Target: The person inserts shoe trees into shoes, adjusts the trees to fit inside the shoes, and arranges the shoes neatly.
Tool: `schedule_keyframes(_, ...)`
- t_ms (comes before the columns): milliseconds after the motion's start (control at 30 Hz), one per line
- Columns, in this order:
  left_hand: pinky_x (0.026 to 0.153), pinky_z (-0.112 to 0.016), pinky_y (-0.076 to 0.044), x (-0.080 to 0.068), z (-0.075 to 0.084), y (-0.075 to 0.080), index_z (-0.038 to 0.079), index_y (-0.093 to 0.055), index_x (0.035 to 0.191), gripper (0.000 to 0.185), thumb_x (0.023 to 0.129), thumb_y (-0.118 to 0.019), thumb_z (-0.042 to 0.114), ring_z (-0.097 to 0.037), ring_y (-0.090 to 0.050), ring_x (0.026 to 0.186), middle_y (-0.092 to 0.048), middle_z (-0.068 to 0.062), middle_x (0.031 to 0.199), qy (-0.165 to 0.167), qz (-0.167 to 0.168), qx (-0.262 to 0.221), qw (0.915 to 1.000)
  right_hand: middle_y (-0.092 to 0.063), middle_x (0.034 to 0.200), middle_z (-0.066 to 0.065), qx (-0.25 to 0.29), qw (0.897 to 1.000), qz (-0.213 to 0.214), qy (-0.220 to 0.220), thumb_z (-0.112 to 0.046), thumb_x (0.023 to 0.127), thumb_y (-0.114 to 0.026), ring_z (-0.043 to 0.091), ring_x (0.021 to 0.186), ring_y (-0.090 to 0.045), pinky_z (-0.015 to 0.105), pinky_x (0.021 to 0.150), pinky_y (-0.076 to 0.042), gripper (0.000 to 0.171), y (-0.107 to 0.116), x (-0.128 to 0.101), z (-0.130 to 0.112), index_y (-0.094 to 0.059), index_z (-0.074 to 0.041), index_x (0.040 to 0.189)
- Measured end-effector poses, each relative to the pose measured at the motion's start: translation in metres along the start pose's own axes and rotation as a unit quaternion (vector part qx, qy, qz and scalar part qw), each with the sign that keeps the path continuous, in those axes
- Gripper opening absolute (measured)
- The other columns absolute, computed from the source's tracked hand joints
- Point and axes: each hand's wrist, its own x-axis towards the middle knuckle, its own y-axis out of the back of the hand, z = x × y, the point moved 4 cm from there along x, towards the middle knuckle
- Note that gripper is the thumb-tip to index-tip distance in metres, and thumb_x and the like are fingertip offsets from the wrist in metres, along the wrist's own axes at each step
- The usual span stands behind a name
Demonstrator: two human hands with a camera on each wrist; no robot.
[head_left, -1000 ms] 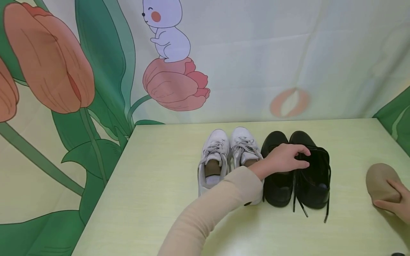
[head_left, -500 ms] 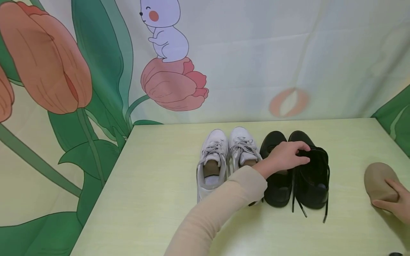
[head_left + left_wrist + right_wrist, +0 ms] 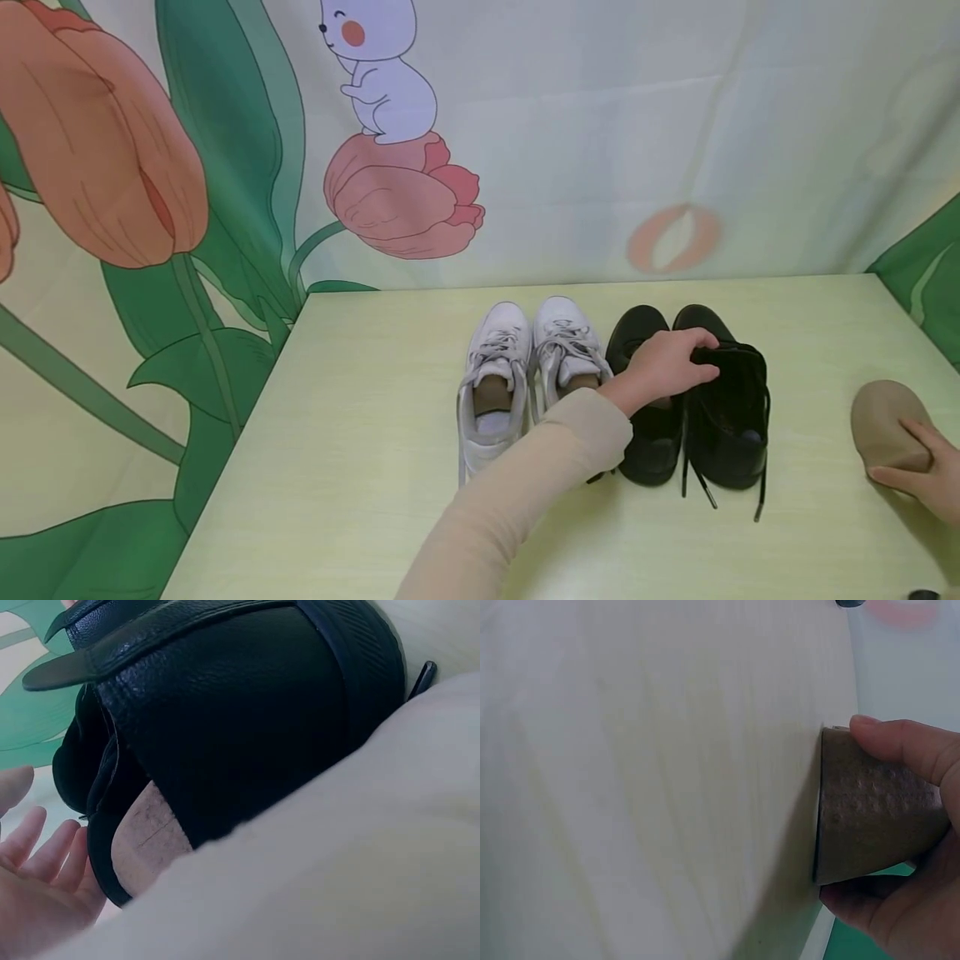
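Over the black shoes, my left hand [image 3: 667,362] has thumb and forefinger spread apart at the lace and tongue edge of the right black shoe [image 3: 731,450]. In the left wrist view, its loosely bent fingers [image 3: 56,859] come right up to the dark rim of a black shoe [image 3: 240,712]; a pinkish-tan inner part shows there. At the far right, my right hand [image 3: 926,471] grips a taupe rounded piece [image 3: 888,417]. The right wrist view shows this piece [image 3: 877,814] with a dotted surface, thumb and fingers on opposite sides and its flat end against the table.
The left black shoe [image 3: 648,458] stands beside its mate, long laces trailing toward me. To their left stand white sneakers [image 3: 495,337], partly behind my left sleeve [image 3: 525,492]. A printed curtain [image 3: 555,183] hangs behind the pale table [image 3: 360,417]. A dark item [image 3: 924,595] shows at bottom right.
The view has drifted slightly right. My left forearm has shifted a little right, and the left fingertips sit slightly farther back on the black shoe. My right hand keeps its grip on the taupe piece.
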Motion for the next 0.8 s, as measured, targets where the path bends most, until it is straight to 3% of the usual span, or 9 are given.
schedule_keyframes(367, 0.075, -0.015, -0.041, 0.008, 0.002, -0.003, 0.032, -0.052, 0.115, 0.033, 0.083, -0.057, 0.038, -0.001, -0.054, 0.101, -0.054, 0.017, 0.117, 0.022, -0.004, 0.018, 0.9996, 0.005, 0.139, 0.033, 0.002, 1.000, -0.007, -0.002, -0.036, 0.082, -0.060, 0.050, 0.127, 0.003, 0.060, 0.100, -0.008, 0.092, 0.000, 0.001, 0.002, 0.000, 0.003, 0.138)
schedule_keyframes(800, 0.058, -0.019, -0.038, 0.017, 0.007, -0.007, 0.036, -0.052, 0.113, 0.032, 0.083, -0.058, 0.038, -0.003, -0.055, 0.081, -0.057, 0.018, 0.109, 0.072, -0.004, 0.024, 0.9971, 0.002, 0.137, 0.036, 0.001, 1.000, -0.012, -0.002, -0.036, 0.082, -0.061, 0.053, 0.125, -0.002, 0.061, 0.098, -0.011, 0.091, 0.002, -0.001, 0.002, -0.002, 0.004, 0.138)
